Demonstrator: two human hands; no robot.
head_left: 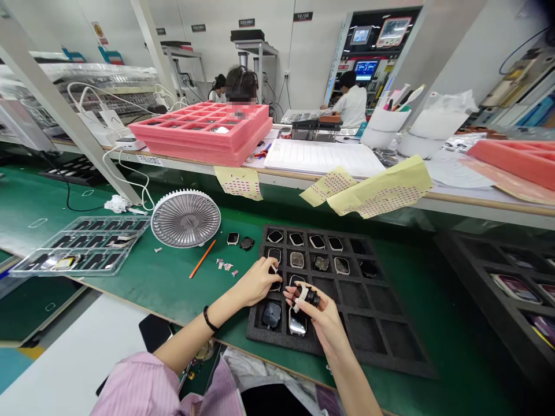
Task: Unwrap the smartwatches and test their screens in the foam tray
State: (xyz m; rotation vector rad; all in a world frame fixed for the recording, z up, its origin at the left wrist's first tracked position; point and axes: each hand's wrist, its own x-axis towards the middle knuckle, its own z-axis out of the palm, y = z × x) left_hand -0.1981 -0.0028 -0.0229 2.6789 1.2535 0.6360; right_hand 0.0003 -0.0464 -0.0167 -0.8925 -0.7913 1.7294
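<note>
My left hand (259,282) is over the left column of a black foam tray (362,320). Its thumb and forefinger close on the edge of a smartwatch case in a compartment, mostly hidden by the fingers. My right hand (323,315), raised above the tray's front, holds a pale watch case (300,297) with a dark part at its side; what that part is cannot be made out. Several silver-rimmed watch cases lie in the back rows, such as one watch case (296,238). Below my hands sit a dark watch (271,315) and a shiny silver watch case (298,322).
Left of the tray are a round fan (186,216), an orange stick (202,259), small label scraps (225,266) and two loose watch pieces (240,240). A clear plastic tray (82,245) lies farther left. Another foam tray (472,260) stands right. A shelf (286,180) with pink foam trays (195,147) runs behind.
</note>
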